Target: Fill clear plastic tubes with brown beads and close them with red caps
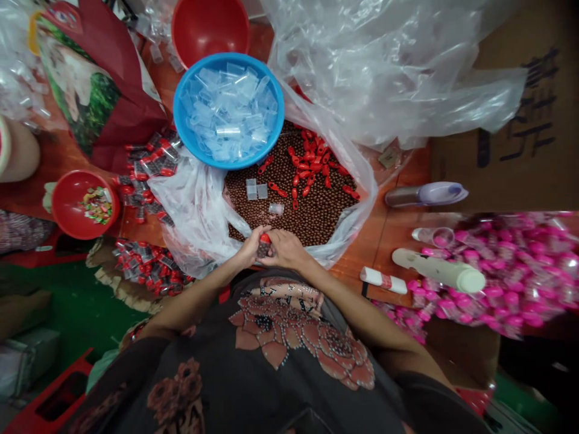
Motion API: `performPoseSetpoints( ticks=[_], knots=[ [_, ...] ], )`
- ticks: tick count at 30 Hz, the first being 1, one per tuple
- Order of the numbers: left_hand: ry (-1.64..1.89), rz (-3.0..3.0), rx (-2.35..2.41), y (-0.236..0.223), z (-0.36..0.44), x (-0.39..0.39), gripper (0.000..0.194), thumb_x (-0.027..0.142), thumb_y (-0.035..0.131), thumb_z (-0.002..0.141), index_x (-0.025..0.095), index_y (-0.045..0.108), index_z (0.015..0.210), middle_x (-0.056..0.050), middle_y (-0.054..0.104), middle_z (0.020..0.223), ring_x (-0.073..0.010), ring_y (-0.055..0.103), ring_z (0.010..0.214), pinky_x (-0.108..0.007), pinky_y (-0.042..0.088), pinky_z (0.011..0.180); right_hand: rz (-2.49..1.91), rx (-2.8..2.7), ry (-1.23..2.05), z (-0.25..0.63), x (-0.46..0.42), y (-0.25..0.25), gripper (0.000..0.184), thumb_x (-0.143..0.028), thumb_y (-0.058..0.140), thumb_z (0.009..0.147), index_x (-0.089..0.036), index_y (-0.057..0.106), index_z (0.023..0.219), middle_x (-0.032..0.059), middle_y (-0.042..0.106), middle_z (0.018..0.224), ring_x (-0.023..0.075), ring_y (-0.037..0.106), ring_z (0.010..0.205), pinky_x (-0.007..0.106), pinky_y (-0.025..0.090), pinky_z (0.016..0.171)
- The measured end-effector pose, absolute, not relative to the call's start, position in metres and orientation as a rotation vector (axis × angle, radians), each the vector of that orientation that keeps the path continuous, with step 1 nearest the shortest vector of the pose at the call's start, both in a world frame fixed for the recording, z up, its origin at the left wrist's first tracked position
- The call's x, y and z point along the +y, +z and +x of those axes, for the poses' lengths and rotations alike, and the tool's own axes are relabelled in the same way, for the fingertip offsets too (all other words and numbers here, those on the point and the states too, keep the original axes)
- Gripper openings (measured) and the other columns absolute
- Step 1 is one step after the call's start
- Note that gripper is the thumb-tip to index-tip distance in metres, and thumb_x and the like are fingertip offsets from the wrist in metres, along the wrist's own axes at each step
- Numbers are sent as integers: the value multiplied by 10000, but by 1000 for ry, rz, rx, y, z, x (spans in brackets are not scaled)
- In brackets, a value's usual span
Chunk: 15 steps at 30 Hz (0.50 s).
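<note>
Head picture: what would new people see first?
Probably the blue bowl, heaped with clear plastic pieces, above and left of centre. Below, brown balls lie in a plastic bag; at its near edge, the left hand and right hand hold a red-topped container. Pink-topped containers crowd the right.

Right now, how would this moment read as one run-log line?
Left hand, right hand: both on red-capped container; Ahead: brown balls in plastic bag; On balls: red plastic pieces; Beyond: blue basin of clear containers

An orange-brown desk (393, 232) carries an open plastic bag (190, 199) at its middle, flanked on the left by scattered red-capped containers (147, 172), a small red bowl (63, 208) and a maroon printed sack (131, 90).
</note>
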<state>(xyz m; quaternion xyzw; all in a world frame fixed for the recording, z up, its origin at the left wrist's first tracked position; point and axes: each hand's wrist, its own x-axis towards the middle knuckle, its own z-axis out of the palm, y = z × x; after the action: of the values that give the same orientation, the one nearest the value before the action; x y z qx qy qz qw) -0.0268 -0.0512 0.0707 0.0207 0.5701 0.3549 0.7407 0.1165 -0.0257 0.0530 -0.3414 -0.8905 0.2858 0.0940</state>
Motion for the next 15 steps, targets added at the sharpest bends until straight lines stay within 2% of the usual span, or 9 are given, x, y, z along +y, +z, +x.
performPoseSetpoints(
  ticks=[3,5,9,12,15],
  knots=[
    [728,60,1159,75,-37,-44,693,634,313,922,102,476,1334,-34,618,625,-143,541,445,-244,419,457,-1081,-2655,752,111,-25,57,612,-660,553,786,-121,564,1076,160,645,989,306,565,930,415,436,829],
    [728,118,1171,75,-38,-44,717,657,328,913,89,497,1317,-37,613,615,-133,534,450,-231,406,454,-1108,-2667,699,110,-24,59,605,-660,544,787,-117,576,1051,154,643,969,302,561,908,410,435,813],
    [779,260,1285,70,-29,-55,619,584,405,923,115,515,1312,17,533,531,-100,460,417,-197,343,427,-1108,-2699,699,110,-25,59,604,-651,542,780,-101,596,1023,153,642,915,296,560,868,411,437,798],
    [800,358,1319,65,-22,-63,546,520,388,938,146,514,1316,39,503,529,-88,430,408,-190,325,419,-1111,-2701,760,108,-27,61,629,-651,556,766,-83,608,1031,161,649,901,305,571,873,426,444,811],
    [793,480,1361,61,-33,-57,545,530,376,936,156,513,1307,25,532,577,-102,464,449,-207,370,445,-1135,-2668,865,104,-26,62,725,-642,571,784,-65,545,1222,185,654,1056,318,586,987,446,444,886]
  ],
)
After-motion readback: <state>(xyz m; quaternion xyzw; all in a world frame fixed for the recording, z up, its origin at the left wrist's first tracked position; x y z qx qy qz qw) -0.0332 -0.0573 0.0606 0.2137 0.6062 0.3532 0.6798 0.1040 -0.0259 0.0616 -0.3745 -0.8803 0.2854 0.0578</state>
